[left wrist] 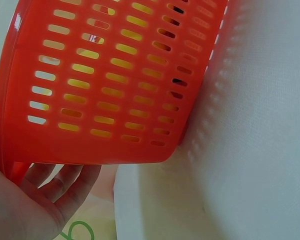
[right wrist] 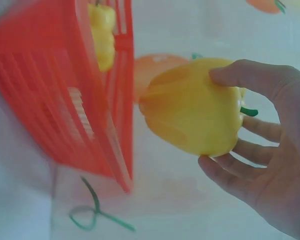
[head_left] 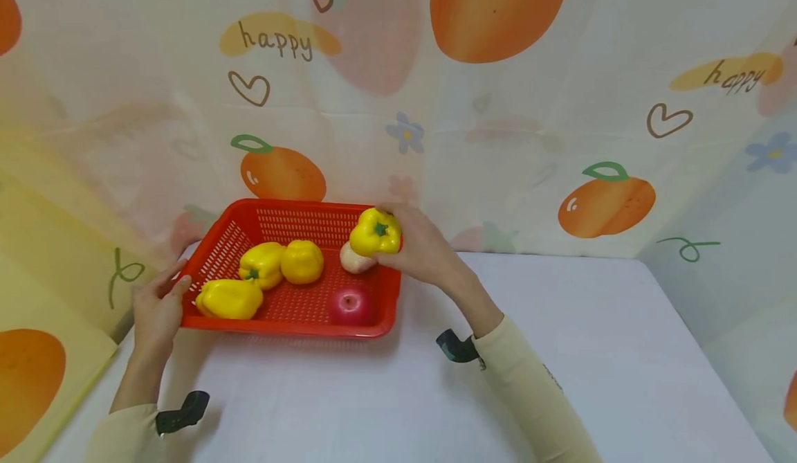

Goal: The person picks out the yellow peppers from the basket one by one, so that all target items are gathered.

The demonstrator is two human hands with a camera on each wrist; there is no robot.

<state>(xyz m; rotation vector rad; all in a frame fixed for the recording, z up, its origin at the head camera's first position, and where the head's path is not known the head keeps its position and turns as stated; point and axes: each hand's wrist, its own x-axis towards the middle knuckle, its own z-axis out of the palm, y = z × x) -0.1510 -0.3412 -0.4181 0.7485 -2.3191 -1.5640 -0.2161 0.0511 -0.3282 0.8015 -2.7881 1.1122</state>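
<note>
A red plastic basket [head_left: 292, 328] with slotted walls stands on the white table. My left hand [head_left: 156, 307] grips its left rim, the thumb on top and the fingers beneath, as the left wrist view also shows. Over the basket's right end, my right hand [head_left: 416, 241] pinches a yellow bell pepper [head_left: 376, 232], its green stem facing me. In the right wrist view the pepper [right wrist: 195, 107] sits between thumb and fingertips. Below it in the basket lies a pale round item [head_left: 356, 261], partly hidden by the held pepper.
Inside the basket are yellow peppers [head_left: 230, 300] at the left and a red apple [head_left: 351, 305] at the front right. Behind the table [head_left: 560, 352] hangs a fruit-printed cloth [head_left: 498, 138]. Each wrist wears a dark camera mount [head_left: 457, 347].
</note>
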